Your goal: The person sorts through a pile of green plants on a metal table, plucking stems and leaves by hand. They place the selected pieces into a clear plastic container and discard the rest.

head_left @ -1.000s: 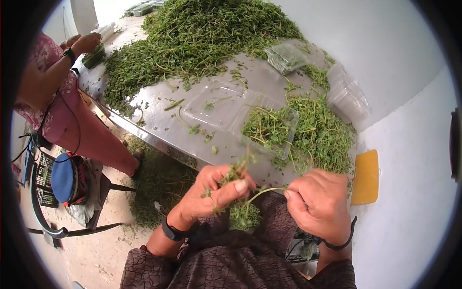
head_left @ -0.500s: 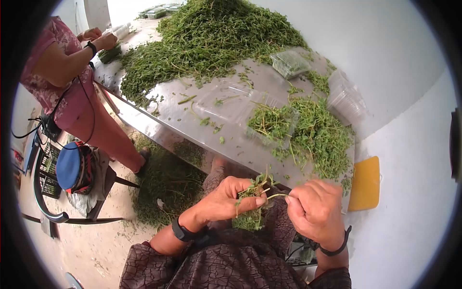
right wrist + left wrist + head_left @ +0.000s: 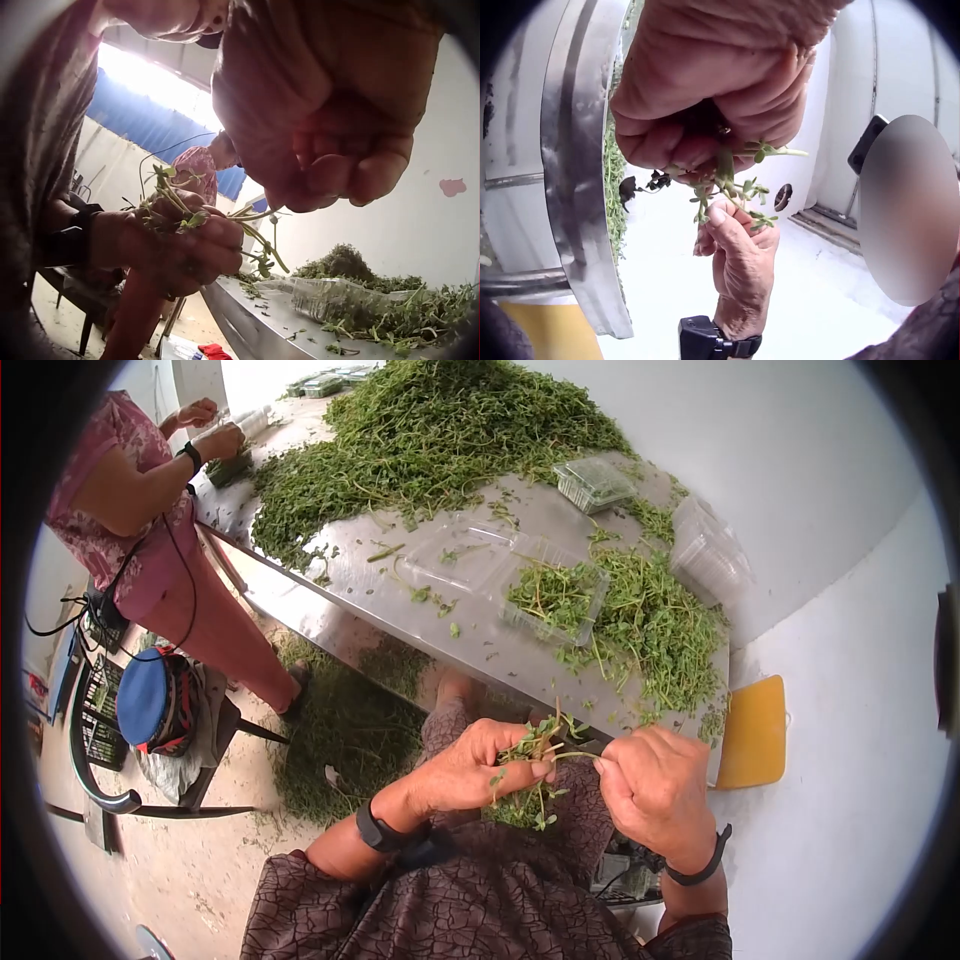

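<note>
**Herb sprigs held over the lap, both hands closed on the bunch**

Since the earlier frame the hands have dropped a little lower and the steel table has slid up and away from them; the person in pink at the far end has both hands back at the herb heap.

Head view: the left hand [image 3: 470, 765] curls round a small bunch of green sprigs [image 3: 535, 745], thumb pressed over the stems. Just to the right of that grip, the right hand [image 3: 655, 790] pinches the free end of one stem running out of the bunch. Loose leaves lie on the lap right below the grip. Beyond it, up past the table edge [image 3: 470, 645], sits an open clear clamshell box [image 3: 555, 600] part filled with herbs, with a scatter of cuttings beside it and the big herb pile [image 3: 450, 430] farther off.

Left wrist view: the left hand [image 3: 712, 82] fills the top, fingers folded tight on the sprigs [image 3: 731, 184]; under it the right hand [image 3: 739, 259] reaches up, its fingertip touching the hanging leaves.

Right wrist view: the right hand [image 3: 330, 112] looms close and blurred, so its pinch is probably on the stem, though the contact itself is hard to see. The left hand [image 3: 180, 247] grips the sprigs [image 3: 187, 210] to its lower left.
</note>
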`<move>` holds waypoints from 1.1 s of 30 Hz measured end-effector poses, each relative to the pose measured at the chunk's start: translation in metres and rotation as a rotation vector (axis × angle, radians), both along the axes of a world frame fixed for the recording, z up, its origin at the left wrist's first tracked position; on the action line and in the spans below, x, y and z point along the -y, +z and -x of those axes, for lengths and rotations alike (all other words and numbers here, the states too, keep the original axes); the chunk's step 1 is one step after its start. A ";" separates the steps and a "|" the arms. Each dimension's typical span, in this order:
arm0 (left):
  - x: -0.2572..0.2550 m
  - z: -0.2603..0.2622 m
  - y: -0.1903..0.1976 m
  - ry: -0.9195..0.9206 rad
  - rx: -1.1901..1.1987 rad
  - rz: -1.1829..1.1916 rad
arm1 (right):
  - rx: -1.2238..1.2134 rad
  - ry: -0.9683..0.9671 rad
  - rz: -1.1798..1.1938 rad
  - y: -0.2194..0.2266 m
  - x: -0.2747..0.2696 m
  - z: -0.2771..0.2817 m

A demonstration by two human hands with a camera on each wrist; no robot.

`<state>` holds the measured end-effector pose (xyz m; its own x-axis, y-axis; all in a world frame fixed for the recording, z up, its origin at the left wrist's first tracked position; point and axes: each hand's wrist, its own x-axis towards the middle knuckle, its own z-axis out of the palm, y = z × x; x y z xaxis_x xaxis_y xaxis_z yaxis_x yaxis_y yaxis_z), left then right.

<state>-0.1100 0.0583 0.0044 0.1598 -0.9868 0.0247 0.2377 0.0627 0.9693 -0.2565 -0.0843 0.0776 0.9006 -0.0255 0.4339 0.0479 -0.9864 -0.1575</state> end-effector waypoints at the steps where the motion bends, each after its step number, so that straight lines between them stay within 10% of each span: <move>1: 0.001 0.001 0.002 0.040 0.051 -0.007 | -0.010 0.006 0.011 -0.001 0.000 0.001; 12: 0.024 -0.001 -0.008 0.711 0.529 0.119 | -0.019 -0.012 0.034 0.011 -0.012 -0.005; 14: 0.012 -0.013 0.012 0.595 0.103 -0.093 | -0.015 -0.010 -0.007 0.017 -0.009 -0.005; 25: 0.003 -0.026 0.005 0.651 0.076 -0.028 | 0.413 -0.480 -0.066 0.017 0.020 -0.062; 33: 0.004 -0.037 0.000 0.651 0.048 -0.056 | 0.096 -0.500 0.041 -0.008 0.053 -0.113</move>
